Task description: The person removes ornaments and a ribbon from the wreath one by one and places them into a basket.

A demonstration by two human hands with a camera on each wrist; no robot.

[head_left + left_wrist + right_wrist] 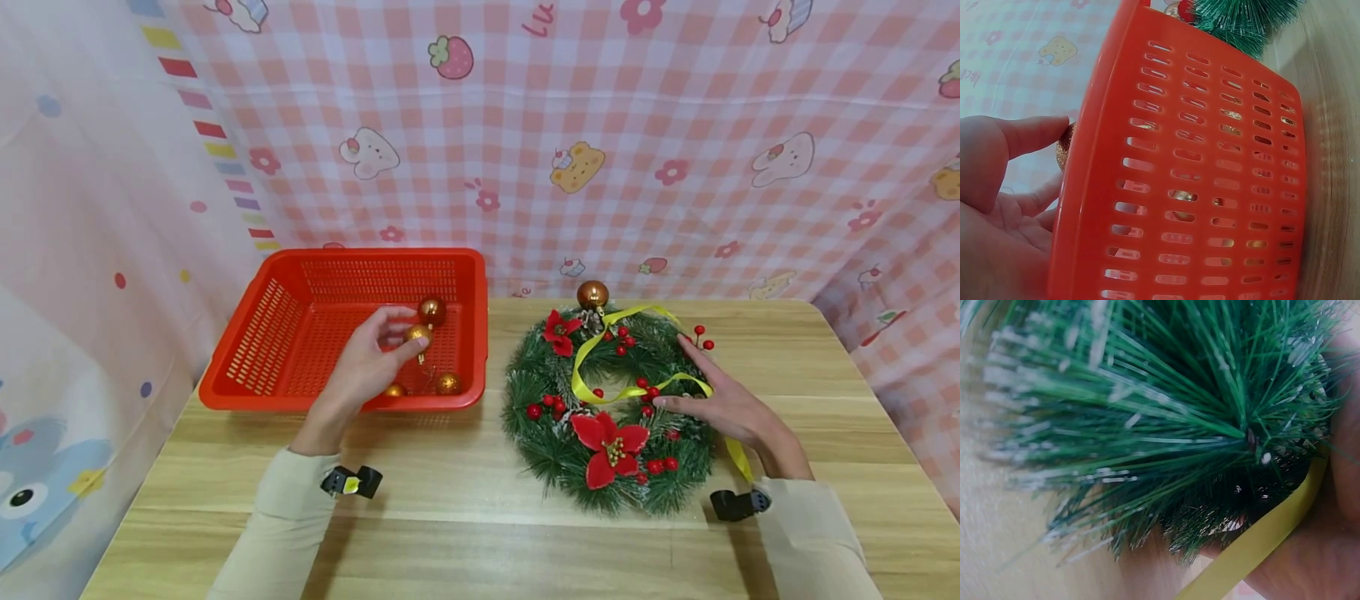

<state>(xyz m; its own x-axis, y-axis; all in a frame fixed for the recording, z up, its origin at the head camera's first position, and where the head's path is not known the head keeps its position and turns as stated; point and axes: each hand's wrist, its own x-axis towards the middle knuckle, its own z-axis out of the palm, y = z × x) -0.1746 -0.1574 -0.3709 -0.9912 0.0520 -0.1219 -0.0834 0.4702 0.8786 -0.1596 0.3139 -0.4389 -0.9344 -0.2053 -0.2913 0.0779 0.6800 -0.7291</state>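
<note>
My left hand (363, 358) pinches a gold glitter bauble (418, 335) between thumb and fingers above the red plastic basket (480, 333). In the left wrist view, the basket's slotted wall hides part of that bauble (1065, 147). A shiny bronze bauble (431, 311) and glittery gold baubles (448, 383) lie in the basket. My right hand (731, 408) grips the right side of the green wreath (536, 433); some of its fingers are hidden. Yellow ribbon (581, 375) loops over the wreath and passes beneath this hand. The wreath bears red flowers (611, 450) and red berries (656, 467).
Another bronze bauble (592, 295) is at the wreath's far edge. The wooden table (450, 517) meets a pink checked cloth (510, 208) at the back. A pale cloth hangs at the left. Each wrist carries a small black camera (738, 504).
</note>
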